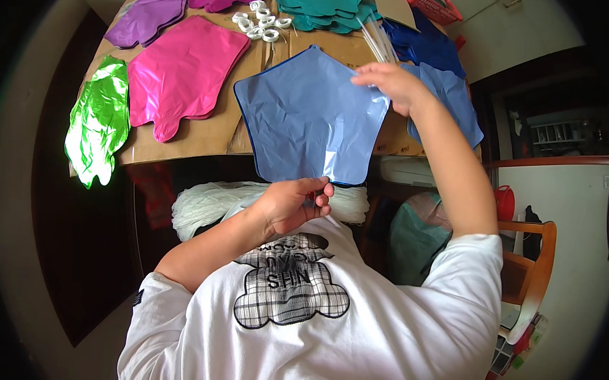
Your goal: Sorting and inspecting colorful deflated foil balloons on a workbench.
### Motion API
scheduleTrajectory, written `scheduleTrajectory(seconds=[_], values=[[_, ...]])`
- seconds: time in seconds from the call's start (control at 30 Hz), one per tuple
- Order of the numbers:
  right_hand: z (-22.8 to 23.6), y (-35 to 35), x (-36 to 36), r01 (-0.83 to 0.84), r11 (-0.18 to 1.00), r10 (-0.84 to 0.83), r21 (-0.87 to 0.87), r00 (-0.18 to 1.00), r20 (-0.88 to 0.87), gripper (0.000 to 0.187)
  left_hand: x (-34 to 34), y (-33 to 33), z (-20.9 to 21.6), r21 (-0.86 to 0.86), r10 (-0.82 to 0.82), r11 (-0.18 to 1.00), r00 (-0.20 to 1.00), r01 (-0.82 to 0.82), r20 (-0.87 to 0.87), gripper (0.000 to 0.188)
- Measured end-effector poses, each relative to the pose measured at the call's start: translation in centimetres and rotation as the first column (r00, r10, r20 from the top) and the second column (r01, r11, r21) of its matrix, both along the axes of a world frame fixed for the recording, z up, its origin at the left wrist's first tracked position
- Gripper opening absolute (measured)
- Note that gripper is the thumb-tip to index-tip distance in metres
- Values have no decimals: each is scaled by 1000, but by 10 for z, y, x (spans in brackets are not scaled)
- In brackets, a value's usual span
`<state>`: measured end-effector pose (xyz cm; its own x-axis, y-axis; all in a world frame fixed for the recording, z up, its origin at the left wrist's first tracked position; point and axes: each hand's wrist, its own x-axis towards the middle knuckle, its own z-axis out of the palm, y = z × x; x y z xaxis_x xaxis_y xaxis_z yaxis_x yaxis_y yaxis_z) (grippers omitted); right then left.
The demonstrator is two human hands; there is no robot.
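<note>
A flat blue foil balloon [307,119], star-like with rounded corners, lies over the near edge of the cardboard-covered table in front of me. My left hand [295,206] is closed at its lower edge, pinching it between thumb and fingers. My right hand [396,85] reaches over the balloon's upper right corner. Its fingers are stretched out and lie on or just above the foil; I cannot tell which. Just beyond that hand is a bundle of thin clear sticks [377,42]. More light blue foil pieces [451,105] lie to its right.
Pink [184,76], purple [149,17], green [100,116] and teal foil balloons [319,7] cover the cardboard [167,151]. Small white ribbon rolls [263,22] sit at the far middle. A red basket [435,5] stands at the far right; a wooden chair [539,268] is at the right.
</note>
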<state>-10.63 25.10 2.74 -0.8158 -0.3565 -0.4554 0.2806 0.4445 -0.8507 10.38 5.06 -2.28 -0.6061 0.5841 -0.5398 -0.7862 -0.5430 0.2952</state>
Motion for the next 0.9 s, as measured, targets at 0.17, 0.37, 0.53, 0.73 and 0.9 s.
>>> scheduleTrajectory(seconds=[0.17,0.37,0.53,0.73,0.9], values=[[14,-61,-46,-140,936,159,323,987,-33,42,2,4,-5,6,-9,1000,1000,9,-21,21],[2,-117,-61,-40,863,193,503,947,-257,47,3,3,0,-13,-31,999,998,30,-59,22],[17,-110,-56,-173,985,167,26,975,143,30,5,-7,-10,127,3,992,999,3,-45,22],[4,-94,-57,-323,946,323,20,942,-90,20,3,-7,-15,194,-35,980,997,48,-70,19],[-7,-97,-57,-259,946,304,196,920,-249,14,1,-9,-14,159,-24,987,999,31,-49,18]])
